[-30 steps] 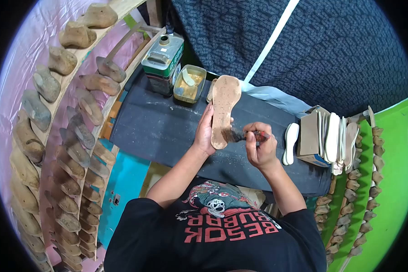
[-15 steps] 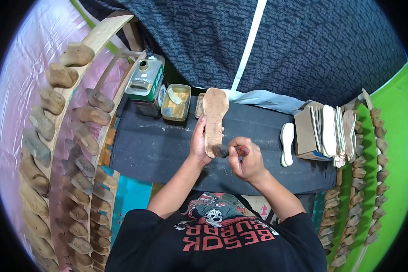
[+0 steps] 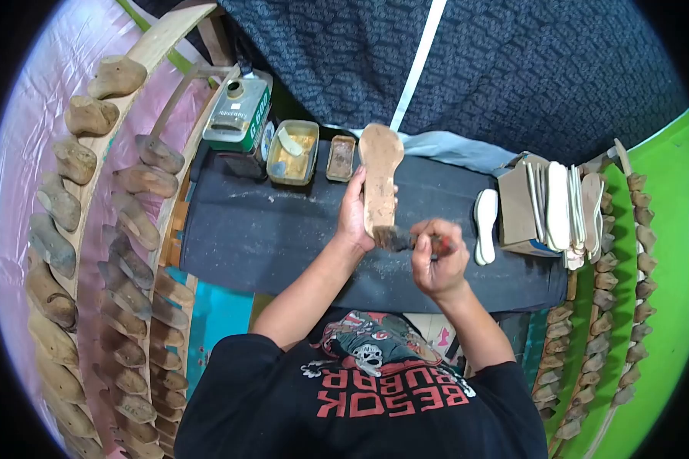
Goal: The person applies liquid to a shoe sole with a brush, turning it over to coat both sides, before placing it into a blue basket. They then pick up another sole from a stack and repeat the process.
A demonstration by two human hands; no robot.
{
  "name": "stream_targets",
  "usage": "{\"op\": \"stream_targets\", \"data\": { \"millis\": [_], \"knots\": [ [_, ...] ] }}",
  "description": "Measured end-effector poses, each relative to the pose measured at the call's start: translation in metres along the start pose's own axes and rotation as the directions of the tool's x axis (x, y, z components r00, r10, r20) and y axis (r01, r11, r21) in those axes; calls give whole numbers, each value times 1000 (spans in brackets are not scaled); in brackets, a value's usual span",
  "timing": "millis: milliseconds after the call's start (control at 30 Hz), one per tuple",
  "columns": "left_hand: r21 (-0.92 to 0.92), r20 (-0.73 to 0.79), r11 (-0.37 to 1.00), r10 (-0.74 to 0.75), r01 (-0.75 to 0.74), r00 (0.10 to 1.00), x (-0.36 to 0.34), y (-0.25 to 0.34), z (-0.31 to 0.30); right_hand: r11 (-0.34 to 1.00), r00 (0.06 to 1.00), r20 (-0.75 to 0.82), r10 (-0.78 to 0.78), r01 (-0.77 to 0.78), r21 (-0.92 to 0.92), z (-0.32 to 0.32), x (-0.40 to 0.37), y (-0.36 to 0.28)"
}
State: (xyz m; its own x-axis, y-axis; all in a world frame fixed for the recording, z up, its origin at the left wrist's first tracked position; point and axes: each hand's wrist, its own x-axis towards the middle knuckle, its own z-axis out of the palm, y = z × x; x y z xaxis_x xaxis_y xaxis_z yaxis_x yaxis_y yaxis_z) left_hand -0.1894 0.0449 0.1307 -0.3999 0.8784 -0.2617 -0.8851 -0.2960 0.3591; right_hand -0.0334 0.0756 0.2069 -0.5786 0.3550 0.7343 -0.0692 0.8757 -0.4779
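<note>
My left hand [image 3: 354, 213] holds a tan, sole-shaped insole [image 3: 380, 172] upright by its lower left edge, its broad end pointing away from me. My right hand [image 3: 441, 260] is closed round the reddish handle of a brush [image 3: 394, 239]. The dark bristles touch the narrow lower end of the insole. Beyond my left hand, a small brown container [image 3: 341, 157] and a tub with yellowish contents [image 3: 293, 153] stand on the dark table [image 3: 283, 245].
A metal can [image 3: 239, 115] stands at the back left. White insoles [image 3: 485, 227] lie right of my hands, beside a cardboard box [image 3: 519, 206] with more insoles. Racks of wooden shoe lasts [image 3: 92, 116] line both sides.
The insole and both hands have shifted slightly right in view. The brush still meets the insole's lower end, and the small brown container now shows fully.
</note>
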Motion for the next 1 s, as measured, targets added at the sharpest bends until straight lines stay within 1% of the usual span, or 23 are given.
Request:
{"op": "stream_targets", "data": {
  "millis": [33,100,167,233,267,300,333,367,433,500,533,567,600,633,700,733,767,800,867,900,933,967,1000],
  "knots": [
    [1,-20,1000,-8,8,1000,-6,-1,-5,995,997,-22,79,-78,54,2,-3,-2],
    [-58,63,998,-14,18,998,-5,2,-2,998,998,-32,53,-52,27,5,7,0],
    [-63,48,998,-8,11,999,-6,0,1,1000,998,-62,-21,21,6,10,17,2],
    [-52,-11,997,53,-54,999,-4,-4,-1,1000,998,-55,-7,7,1,13,20,0],
    [-41,-22,999,30,-31,999,-3,0,-4,999,999,-31,29,-28,21,13,20,-2],
    [-44,-21,998,44,-44,999,-3,6,-5,997,998,-3,66,-66,41,14,19,-5],
    [-57,0,997,57,-57,998,-3,12,-6,996,996,44,75,-77,42,13,15,-7],
    [-71,19,995,68,-67,997,-3,17,-8,996,996,49,68,-70,46,15,14,-7],
    [-48,-3,994,97,-97,995,-7,21,-9,995,999,20,30,-32,91,18,11,-10],
    [-40,58,991,126,-124,990,-9,23,-5,994,1000,3,29,-29,109,22,19,-8],
    [-50,13,989,143,-142,990,-12,20,1,995,999,-42,15,-10,96,24,26,-7],
    [-52,13,988,145,-144,989,-12,16,2,997,996,-87,4,3,80,26,31,-6],
    [-72,10,987,143,-142,990,-12,12,2,999,995,-97,-35,38,38,30,36,-5],
    [-90,6,986,139,-137,990,-12,9,0,999,995,-98,-30,34,35,30,34,-6],
    [-78,19,990,122,-120,992,-12,10,-10,999,1000,1,-1,1,33,30,30,-11],
    [-56,1,994,94,-94,996,-10,15,-12,997,1000,7,16,-16,69,31,28,-17],
    [-37,-20,997,69,-69,997,-9,19,-14,1000,999,33,-24,24,6,31,25,-18],
    [-58,29,997,43,-41,999,-10,24,-16,1000,999,41,-7,5,28,31,21,-19],
    [-52,15,995,80,-80,997,-10,24,-14,999,999,51,16,-19,50,32,20,-18],
    [-41,5,993,113,-113,994,-11,23,-10,997,999,-9,36,-35,65,32,23,-15],
    [-95,20,991,99,-97,995,-12,22,-6,996,996,-72,51,-45,80,32,28,-12],
    [-93,28,991,97,-94,995,-12,21,-1,996,996,-77,48,-42,74,31,33,-10],
    [-138,26,984,122,-117,992,-14,20,6,997,994,-96,50,-44,70,29,37,-10]
  ]
}}
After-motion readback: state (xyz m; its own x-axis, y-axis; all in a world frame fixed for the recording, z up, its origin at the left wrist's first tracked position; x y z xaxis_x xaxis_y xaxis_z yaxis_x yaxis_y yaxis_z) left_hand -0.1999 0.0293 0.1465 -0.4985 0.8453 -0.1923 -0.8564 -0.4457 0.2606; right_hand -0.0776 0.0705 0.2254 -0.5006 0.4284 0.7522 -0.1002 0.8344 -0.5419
